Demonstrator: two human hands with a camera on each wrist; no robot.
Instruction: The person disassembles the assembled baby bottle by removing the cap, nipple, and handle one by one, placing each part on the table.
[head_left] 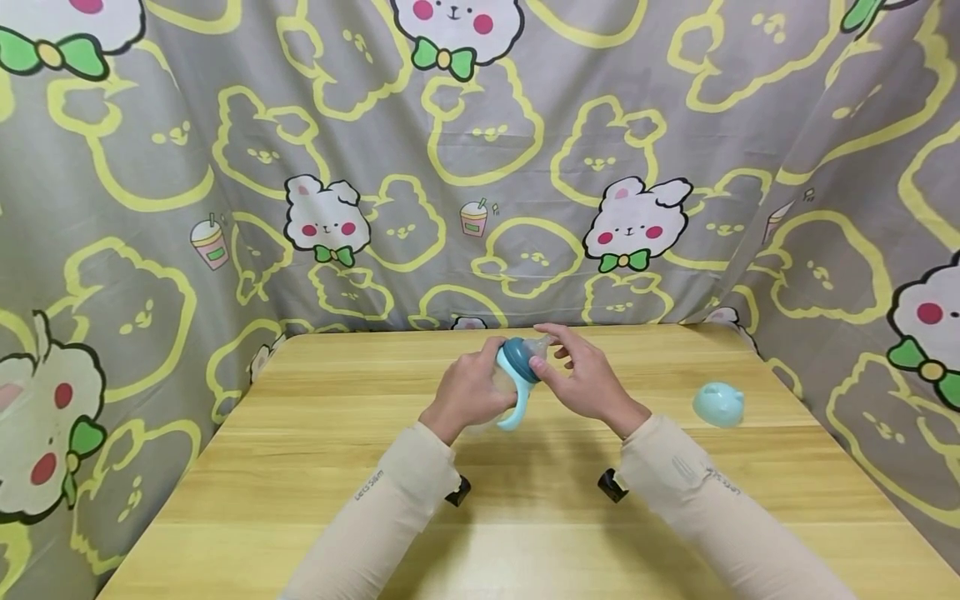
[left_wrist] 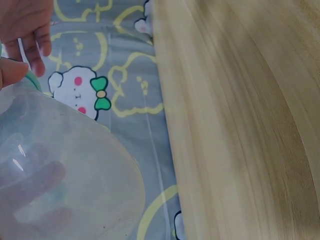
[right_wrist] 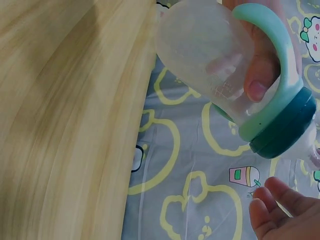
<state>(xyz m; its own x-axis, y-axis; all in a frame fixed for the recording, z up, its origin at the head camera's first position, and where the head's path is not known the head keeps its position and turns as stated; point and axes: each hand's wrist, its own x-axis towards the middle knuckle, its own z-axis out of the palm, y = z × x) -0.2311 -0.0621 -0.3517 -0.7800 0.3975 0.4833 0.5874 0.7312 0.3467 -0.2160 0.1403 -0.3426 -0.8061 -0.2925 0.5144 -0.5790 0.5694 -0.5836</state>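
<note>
Left hand (head_left: 468,392) is gripping the clear frosted baby bottle with light-blue handles and a dark teal collar (head_left: 516,371), held above the middle of the pale wooden table (head_left: 300,467); right hand (head_left: 581,379) is pinching the translucent teat (head_left: 542,346) at the collar, other fingers loose. To do this well, I'd be keeping the left grip firm on the body and working only the top with the right. Right wrist view is showing the left thumb (right_wrist: 257,82) under the handle loop (hidden from the head camera). Only the head view is showing the light-blue cap (head_left: 718,404) lying well right on the table.
</note>
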